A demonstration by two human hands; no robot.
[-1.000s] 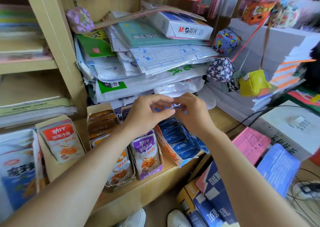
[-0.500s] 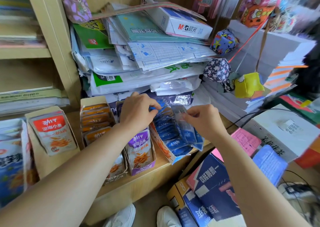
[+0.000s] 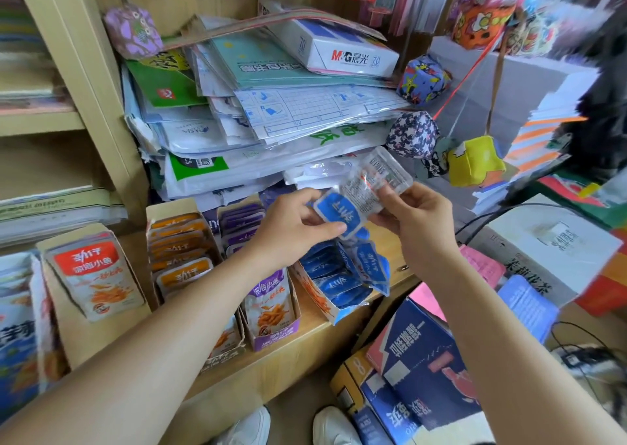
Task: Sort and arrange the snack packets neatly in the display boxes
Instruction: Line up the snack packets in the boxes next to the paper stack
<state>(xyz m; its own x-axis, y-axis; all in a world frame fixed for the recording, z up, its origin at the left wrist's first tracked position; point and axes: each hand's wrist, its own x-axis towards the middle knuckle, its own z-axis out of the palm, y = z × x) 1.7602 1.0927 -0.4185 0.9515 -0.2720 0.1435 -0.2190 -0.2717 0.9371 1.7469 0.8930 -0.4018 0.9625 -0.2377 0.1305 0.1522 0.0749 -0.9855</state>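
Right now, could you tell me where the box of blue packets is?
Head view, right of centre: the box of blue packets stands on the shelf beside the purple box, under the left hand.

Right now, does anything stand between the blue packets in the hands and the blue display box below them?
Nothing outside the task does. The left hand and right hand pinch the blue packets just above the blue display box, with open air between. Only its own stock crowds it: leaning packets spill over the side nearer the right hand.
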